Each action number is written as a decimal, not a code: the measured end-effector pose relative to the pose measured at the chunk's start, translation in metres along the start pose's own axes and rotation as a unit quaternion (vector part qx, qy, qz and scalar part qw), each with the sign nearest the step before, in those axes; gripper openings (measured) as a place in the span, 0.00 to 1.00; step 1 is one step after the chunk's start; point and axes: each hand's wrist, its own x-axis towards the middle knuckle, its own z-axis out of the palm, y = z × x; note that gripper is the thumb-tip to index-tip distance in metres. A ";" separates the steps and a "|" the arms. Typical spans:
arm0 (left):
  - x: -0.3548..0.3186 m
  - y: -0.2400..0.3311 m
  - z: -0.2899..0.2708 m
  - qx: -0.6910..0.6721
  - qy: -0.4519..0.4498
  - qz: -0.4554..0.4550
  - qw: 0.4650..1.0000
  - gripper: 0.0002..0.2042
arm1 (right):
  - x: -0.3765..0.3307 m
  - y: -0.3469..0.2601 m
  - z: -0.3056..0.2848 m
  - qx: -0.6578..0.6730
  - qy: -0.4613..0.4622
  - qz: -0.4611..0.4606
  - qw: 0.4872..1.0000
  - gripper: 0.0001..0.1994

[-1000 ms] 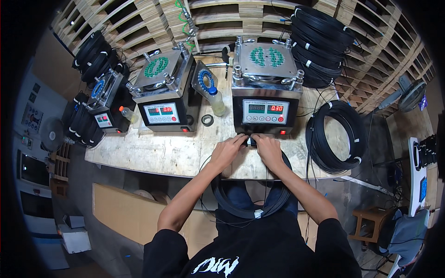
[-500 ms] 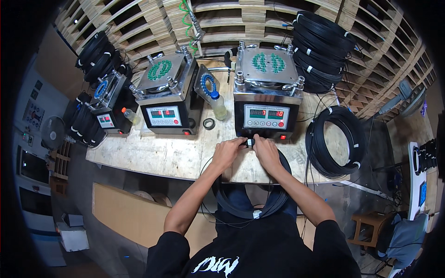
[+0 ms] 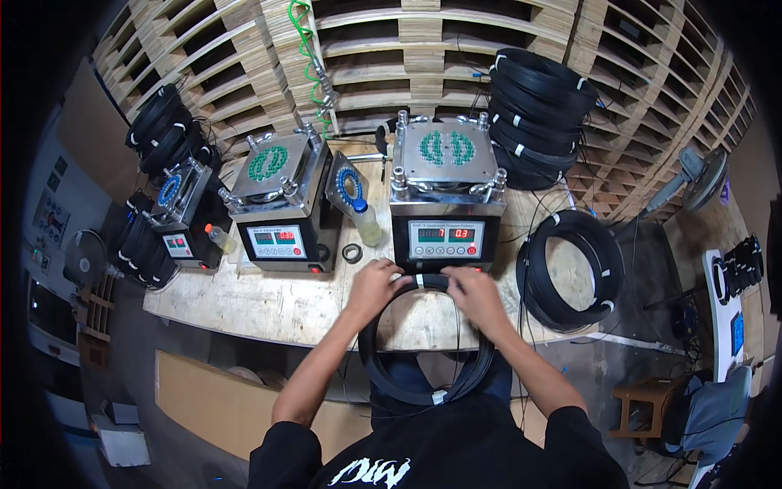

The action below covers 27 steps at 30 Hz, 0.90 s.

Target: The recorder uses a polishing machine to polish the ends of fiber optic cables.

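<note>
A coil of black cable (image 3: pixel 369 357) lies partly over the table's front edge and partly over my lap. White tape bands bind it, one on its far rim and another on the rim nearest me. My left hand (image 3: pixel 373 288) is closed on the far rim, left of the white band (image 3: pixel 420 281). On the other side of that band, my right hand (image 3: pixel 479 298) grips the rim, fingers curled over the cable. Just beyond both hands stands a polishing machine (image 3: pixel 399 236) with a lit red display and a steel plate of green fittings.
Two more polishing machines (image 3: pixel 236 236) stand to the left, with capped bottles (image 3: pixel 371 228) and a small black ring (image 3: pixel 352 253) nearby. Another cable coil (image 3: pixel 531 281) lies on the wooden table (image 3: pixel 244 297) at right. Stacked coils (image 3: pixel 538 122) rise behind it, before wooden pallets (image 3: pixel 432 57).
My hands have moved apart along the coil's far rim, which now shows as an open loop between them. The view has shifted, so the machines appear lower and slightly farther left.
</note>
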 end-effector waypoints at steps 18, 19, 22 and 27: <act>0.195 0.032 -0.139 -0.284 -0.064 -0.166 0.942 0.32 | 0.246 0.092 -0.108 0.379 0.022 0.204 0.902 0.09; 0.193 0.033 -0.142 -0.294 -0.064 -0.133 0.945 0.31 | 0.249 0.074 -0.111 0.432 0.048 0.201 0.878 0.08; 0.191 0.059 -0.161 -0.121 -0.037 -0.043 0.991 0.28 | 0.259 0.033 -0.134 0.471 0.103 0.192 0.855 0.09; 0.201 0.021 -0.124 -0.031 0.198 0.157 0.967 0.11 | 0.279 -0.028 -0.126 0.389 0.151 0.128 0.900 0.11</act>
